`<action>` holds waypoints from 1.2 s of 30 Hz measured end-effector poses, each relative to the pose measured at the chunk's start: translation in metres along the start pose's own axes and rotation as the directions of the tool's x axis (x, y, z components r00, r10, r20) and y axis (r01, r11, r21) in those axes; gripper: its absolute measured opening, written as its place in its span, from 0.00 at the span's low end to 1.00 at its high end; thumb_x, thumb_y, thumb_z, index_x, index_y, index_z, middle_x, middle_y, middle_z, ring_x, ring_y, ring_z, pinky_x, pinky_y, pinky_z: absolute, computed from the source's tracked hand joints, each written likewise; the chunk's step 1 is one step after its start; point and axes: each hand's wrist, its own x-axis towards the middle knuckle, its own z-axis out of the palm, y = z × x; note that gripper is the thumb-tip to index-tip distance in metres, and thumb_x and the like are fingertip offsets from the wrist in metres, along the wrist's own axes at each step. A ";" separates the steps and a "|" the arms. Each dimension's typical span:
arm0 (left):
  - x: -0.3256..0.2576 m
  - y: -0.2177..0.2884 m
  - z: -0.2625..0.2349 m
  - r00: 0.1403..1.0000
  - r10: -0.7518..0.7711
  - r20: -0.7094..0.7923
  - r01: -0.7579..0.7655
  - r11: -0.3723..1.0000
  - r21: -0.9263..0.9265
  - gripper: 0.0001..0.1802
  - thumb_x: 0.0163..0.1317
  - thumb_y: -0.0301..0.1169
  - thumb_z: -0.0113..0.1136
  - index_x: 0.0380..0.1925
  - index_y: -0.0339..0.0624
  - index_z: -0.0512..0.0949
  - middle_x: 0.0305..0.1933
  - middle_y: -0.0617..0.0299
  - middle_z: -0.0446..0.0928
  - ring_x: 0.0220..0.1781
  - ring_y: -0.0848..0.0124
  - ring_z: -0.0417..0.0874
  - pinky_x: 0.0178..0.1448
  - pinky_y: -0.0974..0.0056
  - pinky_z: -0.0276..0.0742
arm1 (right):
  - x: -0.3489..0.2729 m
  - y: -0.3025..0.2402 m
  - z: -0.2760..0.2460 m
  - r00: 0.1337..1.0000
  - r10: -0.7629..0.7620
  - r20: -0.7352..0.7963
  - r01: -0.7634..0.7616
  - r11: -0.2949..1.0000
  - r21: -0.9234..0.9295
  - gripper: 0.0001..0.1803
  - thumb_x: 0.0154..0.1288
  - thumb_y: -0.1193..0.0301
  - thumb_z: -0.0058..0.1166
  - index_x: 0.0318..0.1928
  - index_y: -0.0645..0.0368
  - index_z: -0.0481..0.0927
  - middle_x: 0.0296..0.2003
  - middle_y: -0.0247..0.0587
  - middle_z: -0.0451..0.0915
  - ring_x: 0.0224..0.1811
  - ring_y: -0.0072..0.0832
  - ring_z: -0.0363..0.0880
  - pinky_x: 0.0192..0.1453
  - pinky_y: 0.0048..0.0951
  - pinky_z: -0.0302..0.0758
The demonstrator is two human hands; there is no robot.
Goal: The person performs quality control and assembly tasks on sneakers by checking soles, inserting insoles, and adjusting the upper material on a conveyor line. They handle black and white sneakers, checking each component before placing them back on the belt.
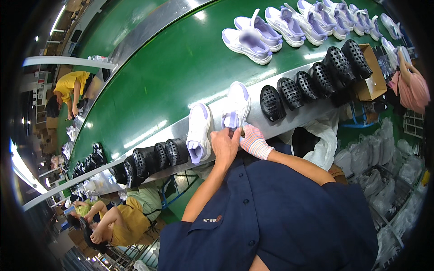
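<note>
Two white and lilac sneakers lie on the grey rail at the near edge of a green conveyor belt (172, 77). My left hand (224, 145), bare, grips the heel end of the right sneaker (237, 105). My right hand (253, 140), in a striped pink and white glove, pinches the same heel from the other side. The left sneaker (199, 131) lies just beside my left hand, untouched, opening toward me.
Rows of black perforated shoe lasts (312, 81) stand along the rail on both sides. More white and lilac sneakers (289, 25) ride the belt farther off. A cardboard box (373, 72) sits at right. Other people work at left and far right. Plastic bags (389, 171) pile below.
</note>
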 end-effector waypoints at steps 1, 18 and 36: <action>0.005 0.001 0.004 0.998 -0.060 0.012 0.060 0.998 0.002 0.20 0.64 0.43 0.68 0.31 0.32 0.86 0.30 0.44 0.83 0.39 0.46 0.77 0.46 0.47 0.73 | 0.002 0.004 0.002 0.999 -0.032 -0.005 0.032 0.999 0.041 0.17 0.65 0.60 0.59 0.42 0.64 0.80 0.39 0.63 0.84 0.46 0.62 0.81 0.51 0.53 0.79; 0.010 0.000 -0.013 0.787 -0.550 0.277 0.580 0.509 -0.637 0.18 0.63 0.38 0.69 0.27 0.29 0.86 0.24 0.62 0.80 0.26 0.76 0.71 0.32 0.67 0.64 | 0.089 -0.091 -0.054 0.972 0.119 0.203 -0.165 0.960 0.227 0.26 0.65 0.47 0.61 0.30 0.62 0.83 0.23 0.44 0.80 0.25 0.35 0.77 0.34 0.40 0.75; 0.003 -0.029 0.002 0.770 -0.572 0.281 0.563 0.404 -0.721 0.18 0.66 0.39 0.67 0.25 0.33 0.83 0.26 0.65 0.78 0.29 0.76 0.70 0.35 0.66 0.63 | 0.037 -0.040 -0.044 0.885 0.315 0.343 -0.454 0.748 0.484 0.11 0.70 0.64 0.61 0.41 0.60 0.84 0.23 0.32 0.75 0.23 0.20 0.71 0.24 0.30 0.68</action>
